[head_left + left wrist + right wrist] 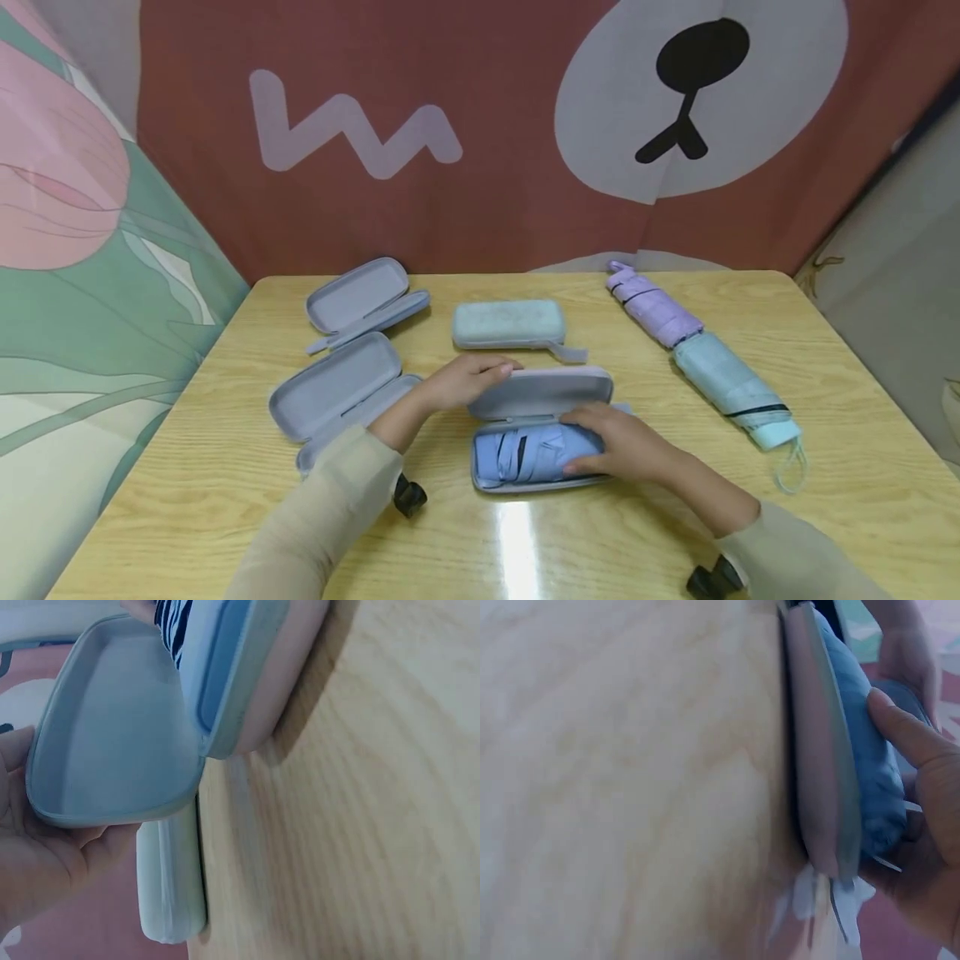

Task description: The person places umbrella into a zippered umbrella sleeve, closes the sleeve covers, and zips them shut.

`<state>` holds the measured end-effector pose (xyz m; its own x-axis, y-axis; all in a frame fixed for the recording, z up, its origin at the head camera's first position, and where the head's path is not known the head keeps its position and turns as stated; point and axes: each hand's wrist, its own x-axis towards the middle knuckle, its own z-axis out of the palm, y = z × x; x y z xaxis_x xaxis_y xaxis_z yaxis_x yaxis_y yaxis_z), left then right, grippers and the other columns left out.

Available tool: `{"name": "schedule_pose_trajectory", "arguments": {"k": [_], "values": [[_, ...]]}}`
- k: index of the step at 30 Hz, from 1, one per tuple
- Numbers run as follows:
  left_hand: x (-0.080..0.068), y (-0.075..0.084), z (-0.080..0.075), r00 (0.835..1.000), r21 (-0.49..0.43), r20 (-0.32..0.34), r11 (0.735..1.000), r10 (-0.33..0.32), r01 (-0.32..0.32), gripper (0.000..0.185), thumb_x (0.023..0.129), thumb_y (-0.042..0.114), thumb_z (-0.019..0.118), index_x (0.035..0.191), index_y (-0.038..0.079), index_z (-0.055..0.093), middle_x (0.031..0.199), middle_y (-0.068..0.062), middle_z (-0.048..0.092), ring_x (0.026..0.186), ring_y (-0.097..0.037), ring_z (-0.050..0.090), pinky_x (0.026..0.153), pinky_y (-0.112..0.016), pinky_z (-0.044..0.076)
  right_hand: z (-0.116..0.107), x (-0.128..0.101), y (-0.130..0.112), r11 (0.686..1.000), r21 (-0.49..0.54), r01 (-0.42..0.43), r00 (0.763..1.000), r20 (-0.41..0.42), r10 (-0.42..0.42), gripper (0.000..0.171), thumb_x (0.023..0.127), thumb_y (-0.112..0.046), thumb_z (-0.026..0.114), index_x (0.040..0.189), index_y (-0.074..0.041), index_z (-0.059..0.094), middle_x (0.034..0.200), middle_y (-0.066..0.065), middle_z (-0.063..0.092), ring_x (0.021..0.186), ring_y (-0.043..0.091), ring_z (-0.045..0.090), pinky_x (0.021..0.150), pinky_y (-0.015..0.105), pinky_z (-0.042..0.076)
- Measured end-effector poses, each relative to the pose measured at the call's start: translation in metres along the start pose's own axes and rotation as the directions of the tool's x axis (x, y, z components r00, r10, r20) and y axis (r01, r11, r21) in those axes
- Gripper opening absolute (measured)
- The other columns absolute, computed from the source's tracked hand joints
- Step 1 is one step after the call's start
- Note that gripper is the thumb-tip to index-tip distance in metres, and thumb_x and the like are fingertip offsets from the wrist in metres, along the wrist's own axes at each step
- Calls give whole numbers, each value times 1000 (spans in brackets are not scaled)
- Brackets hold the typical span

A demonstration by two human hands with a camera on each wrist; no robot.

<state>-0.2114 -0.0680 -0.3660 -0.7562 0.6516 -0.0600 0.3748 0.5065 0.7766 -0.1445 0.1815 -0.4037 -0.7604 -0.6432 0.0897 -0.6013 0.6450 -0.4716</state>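
An umbrella case (480, 482) lies open near the middle of the table, its grey-lined lid (558, 393) raised. In its base rests a folded blue umbrella (517, 454) with dark straps. My left hand (459, 383) holds the lid by its left end, which the left wrist view also shows. My right hand (626, 442) grips the right end of the blue umbrella, thumb on the near side and fingers over the far side. In the right wrist view the blue umbrella (866, 750) bulges above the case's rim. My right hand hides its right end.
Two open grey-lined cases (356, 296) (337, 387) lie on the left. Behind the middle one is a closed pale green case (508, 323) with a strap. On the right, a folded purple umbrella (656, 308) and a folded mint umbrella (727, 379) lie end to end.
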Motion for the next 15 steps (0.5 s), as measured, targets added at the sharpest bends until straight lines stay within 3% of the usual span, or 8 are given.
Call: {"name": "schedule_pose_trajectory", "arguments": {"k": [4, 9, 12, 15], "values": [[-5, -3, 1, 999, -56, 2, 997, -52, 52, 35, 93, 30, 39, 116, 9, 55, 115, -4, 53, 108, -18, 45, 89, -35, 36, -6, -5, 6, 997, 55, -45, 999, -1, 45, 59, 72, -49, 61, 110, -5, 56, 107, 4, 55, 100, 23, 50, 83, 39, 40], [-9, -9, 2, 992, -103, 38, 987, -121, 124, 40, 91, 37, 39, 118, 10, 52, 117, -5, 51, 110, -19, 43, 89, -36, 35, -15, -14, 11, 991, 123, -60, 990, -116, 75, 44, 73, -37, 66, 102, -5, 60, 97, 3, 60, 91, 20, 55, 76, 36, 45], [-11, -12, 2, 990, -134, 56, 981, -131, 138, 45, 91, 39, 38, 123, 8, 48, 121, -6, 48, 114, -21, 40, 91, -36, 33, -20, -18, 14, 982, 170, -81, 963, -241, 121, 28, 74, -24, 68, 95, -5, 63, 88, 1, 62, 81, 17, 57, 68, 34, 47], [-13, -13, 2, 989, -157, 65, 978, -129, 138, 46, 92, 38, 36, 125, 7, 45, 125, -7, 45, 116, -22, 37, 93, -37, 31, -24, -18, 17, 966, 230, -117, 917, -349, 194, 18, 74, -15, 68, 88, -4, 62, 81, 0, 62, 73, 12, 57, 63, 30, 47]]}}
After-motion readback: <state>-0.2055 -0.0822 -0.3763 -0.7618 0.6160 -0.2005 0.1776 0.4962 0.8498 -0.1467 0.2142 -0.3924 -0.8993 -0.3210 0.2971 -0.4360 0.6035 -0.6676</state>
